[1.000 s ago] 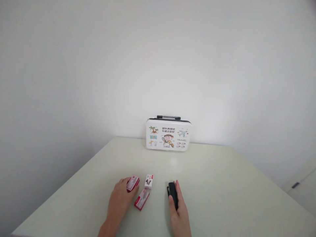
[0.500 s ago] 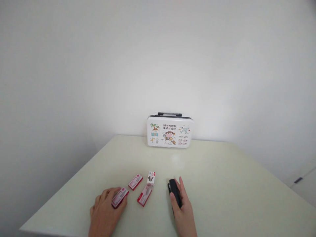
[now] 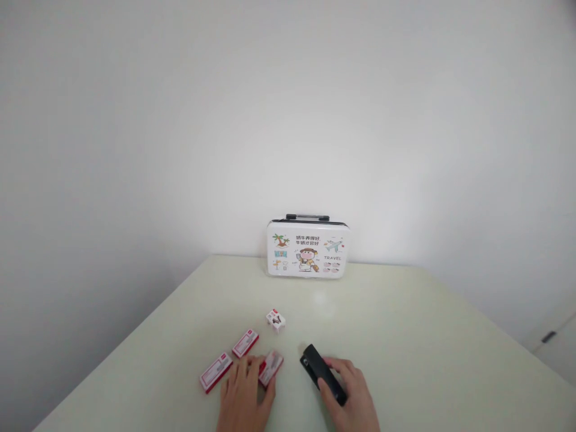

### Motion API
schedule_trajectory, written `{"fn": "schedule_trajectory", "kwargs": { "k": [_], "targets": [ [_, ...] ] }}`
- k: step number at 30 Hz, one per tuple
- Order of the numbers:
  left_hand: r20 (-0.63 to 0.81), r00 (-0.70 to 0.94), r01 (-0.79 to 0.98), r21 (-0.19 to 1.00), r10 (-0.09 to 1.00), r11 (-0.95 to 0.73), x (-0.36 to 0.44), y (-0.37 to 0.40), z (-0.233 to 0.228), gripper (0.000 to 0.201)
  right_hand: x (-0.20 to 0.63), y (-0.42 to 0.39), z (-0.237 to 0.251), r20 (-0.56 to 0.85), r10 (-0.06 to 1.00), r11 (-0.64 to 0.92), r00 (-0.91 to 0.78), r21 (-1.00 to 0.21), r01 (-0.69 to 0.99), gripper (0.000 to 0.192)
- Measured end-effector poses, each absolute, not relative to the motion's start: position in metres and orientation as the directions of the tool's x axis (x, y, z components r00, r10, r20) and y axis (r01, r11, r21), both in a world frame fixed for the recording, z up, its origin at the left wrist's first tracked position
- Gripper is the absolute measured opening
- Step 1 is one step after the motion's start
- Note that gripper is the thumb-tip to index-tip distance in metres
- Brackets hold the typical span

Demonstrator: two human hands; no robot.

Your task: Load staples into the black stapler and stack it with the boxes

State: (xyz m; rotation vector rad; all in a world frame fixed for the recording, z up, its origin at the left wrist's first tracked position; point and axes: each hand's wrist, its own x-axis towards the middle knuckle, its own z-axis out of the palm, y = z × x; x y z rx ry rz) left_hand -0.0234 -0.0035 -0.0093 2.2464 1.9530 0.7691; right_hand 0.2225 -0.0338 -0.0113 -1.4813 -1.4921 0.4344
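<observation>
My left hand (image 3: 245,393) has its thumb and index finger around the near end of a red-and-white staple box (image 3: 273,365); its fingers partly cover the box. Left of that hand lie two more red-and-white staple boxes, one nearer (image 3: 216,372) and one farther (image 3: 245,343), almost end to end. A small white box with a dark picture on top (image 3: 276,320) sits behind them. On the right, a black stapler (image 3: 323,375) slants on the table, its front pointing away and to the left. My right hand (image 3: 353,393) is closed around its rear part.
At the back of the pale table (image 3: 405,336), a white case with cartoon prints and a black handle (image 3: 308,249) stands upright near the wall (image 3: 306,108).
My left hand has let go of the nearer left staple box and moved right to another one. The small white box has turned. The stapler is now tilted further left in my right hand.
</observation>
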Motion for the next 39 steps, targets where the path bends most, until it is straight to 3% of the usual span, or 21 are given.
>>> {"fn": "schedule_trajectory", "kwargs": {
  "k": [2,6,9,13,15,18,22,25,28,31,34,39],
  "targets": [
    [0.278,0.206,0.883,0.361,0.938,-0.301,-0.022,-0.011,-0.011,0.037,0.236,-0.035,-0.003,0.364,0.920,0.191,0.144,-0.740,0.645,0.032],
    [0.312,0.434,0.799,0.299,0.845,-0.521,-0.007,-0.018,-0.018,0.063,0.232,-0.030,0.007,0.278,0.958,0.153,0.077,-0.714,0.683,0.042],
    [0.356,0.550,0.739,0.215,0.755,-0.639,0.002,-0.012,-0.026,0.071,0.206,-0.024,0.014,0.257,0.966,0.168,0.021,-0.690,0.704,0.047],
    [0.340,0.602,0.699,0.214,0.722,-0.683,-0.006,-0.003,-0.030,0.082,0.173,-0.014,0.028,0.326,0.941,0.186,0.095,-0.728,0.659,0.026],
    [0.306,0.580,0.718,0.246,0.755,-0.651,-0.014,-0.003,-0.027,0.080,0.167,-0.008,0.034,0.326,0.926,0.183,0.189,-0.829,0.529,0.020],
    [0.277,0.552,0.735,0.284,0.787,-0.616,-0.023,-0.005,-0.022,0.068,0.179,-0.004,0.036,0.215,0.908,0.174,0.361,-0.975,0.142,0.030],
    [0.278,0.551,0.729,0.299,0.787,-0.615,-0.030,-0.004,-0.020,0.068,0.225,-0.012,0.016,-0.034,0.849,0.165,0.528,-0.931,-0.325,0.045],
    [0.284,0.563,0.705,0.324,0.776,-0.631,-0.038,-0.002,-0.025,0.063,0.268,-0.027,-0.002,-0.226,0.846,0.007,0.483,-0.901,-0.434,0.055],
    [0.270,0.509,0.714,0.399,0.818,-0.576,-0.047,-0.003,-0.027,0.049,0.293,-0.044,-0.008,-0.334,0.840,-0.224,0.427,-0.931,-0.289,0.061],
    [0.173,0.468,0.736,0.466,0.866,-0.491,-0.046,-0.007,-0.018,0.034,0.278,-0.052,-0.009,-0.319,0.913,-0.328,0.253,-0.945,-0.007,0.057],
    [0.101,0.470,0.744,0.489,0.877,-0.455,-0.034,-0.011,-0.006,0.031,0.237,-0.046,-0.016,-0.243,0.970,-0.241,0.005,-0.960,0.144,0.058],
    [0.076,0.490,0.742,0.486,0.869,-0.461,-0.020,-0.014,-0.002,0.038,0.202,-0.029,-0.042,-0.044,0.994,-0.077,0.099,-0.927,0.366,0.042]
  ]
}}
